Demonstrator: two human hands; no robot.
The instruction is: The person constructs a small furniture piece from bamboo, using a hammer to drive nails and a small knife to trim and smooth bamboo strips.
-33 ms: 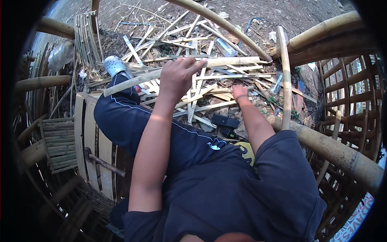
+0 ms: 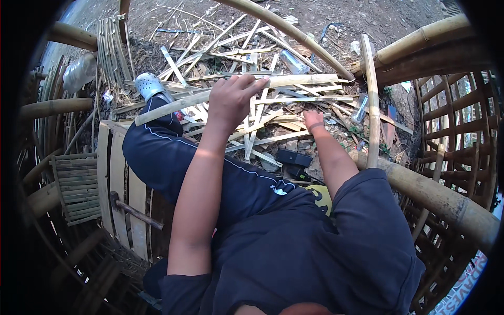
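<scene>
Gripping mid-length, left hand (image 2: 231, 97) curls its fingers around a split bamboo slat (image 2: 302, 80) extending past them both ways, judged light, stiff, sharp-edged, best held there; right hand (image 2: 313, 119), finger closure indeterminate, has loose bamboo strips (image 2: 325, 98) around its fingertips.

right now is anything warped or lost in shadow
Head view: black corners, top bamboo pole looks bowed, perhaps by the fisheye; head view again: lower left sinks into shadow, while the held bamboo strip and left hand look clear.
</scene>
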